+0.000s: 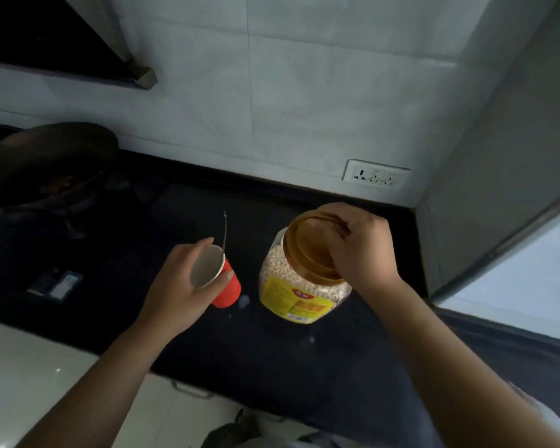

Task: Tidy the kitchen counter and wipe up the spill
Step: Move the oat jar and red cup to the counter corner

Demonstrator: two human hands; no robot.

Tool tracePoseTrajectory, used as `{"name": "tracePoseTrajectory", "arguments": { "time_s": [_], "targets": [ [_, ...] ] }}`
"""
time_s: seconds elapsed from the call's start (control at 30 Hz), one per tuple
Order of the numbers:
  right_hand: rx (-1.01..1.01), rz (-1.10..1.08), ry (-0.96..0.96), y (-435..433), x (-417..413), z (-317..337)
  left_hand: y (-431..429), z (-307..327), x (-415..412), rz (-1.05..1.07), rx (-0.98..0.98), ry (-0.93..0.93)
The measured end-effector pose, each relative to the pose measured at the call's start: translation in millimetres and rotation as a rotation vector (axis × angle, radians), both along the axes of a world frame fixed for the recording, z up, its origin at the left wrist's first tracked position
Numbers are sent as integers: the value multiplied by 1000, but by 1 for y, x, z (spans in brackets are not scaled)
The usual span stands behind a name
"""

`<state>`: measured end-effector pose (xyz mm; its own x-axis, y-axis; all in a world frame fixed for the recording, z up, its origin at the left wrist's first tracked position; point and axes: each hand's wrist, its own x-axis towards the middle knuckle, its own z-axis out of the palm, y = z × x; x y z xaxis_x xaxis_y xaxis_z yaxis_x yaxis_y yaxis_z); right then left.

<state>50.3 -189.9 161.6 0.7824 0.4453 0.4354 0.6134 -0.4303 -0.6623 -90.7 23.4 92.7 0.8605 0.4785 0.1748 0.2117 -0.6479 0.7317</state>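
Currently both hands are over the black worktop [304,376]. Left hand [178,286] wraps a red paper cup [222,279], thumb and fingers closed around its rim; the cup is tilted, white inside facing the camera, base pointing down toward the worktop. A thin metal handle, probably a spoon [224,231], rises from behind the cup's far edge; its bowl is hidden.

Right hand [362,250] grips the brown lid [311,250] of a clear plastic jar [301,286], fingers curled over the lid's far right edge. Jar is full of pale grain, carries a yellow label with a red logo, and leans toward the camera; whether its base rests on the worktop cannot be told.

White spill drops [243,301] lie on the worktop just beside the cup's base, between cup and jar, with smaller specks nearer the front edge.

Dark pan [46,163] at far left. Wall socket [376,178] on the tiled wall behind the jar. Small dark packet [54,284] left of the cup, well apart
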Motion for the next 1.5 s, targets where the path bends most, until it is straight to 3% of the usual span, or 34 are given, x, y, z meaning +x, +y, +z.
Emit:
{"name": "tracePoseTrajectory", "arguments": {
  "time_s": [0.43,0.73,0.93,1.1,1.5],
  "targets": [
    [-87,328,216,-128,-181,-34,-195,-41,-236,255,-167,124],
    [-265,559,369,-143,-267,-74,-256,-49,-346,466,-306,272],
    [-565,700,422,-118,-323,-107,-249,-54,-401,594,-277,386],
    [-727,822,442,-59,-375,-119,-224,-60,-474,732,-337,357],
    [-615,1019,387,143,-552,-116,-72,-46,-657,948,-262,357]
  ]
}}
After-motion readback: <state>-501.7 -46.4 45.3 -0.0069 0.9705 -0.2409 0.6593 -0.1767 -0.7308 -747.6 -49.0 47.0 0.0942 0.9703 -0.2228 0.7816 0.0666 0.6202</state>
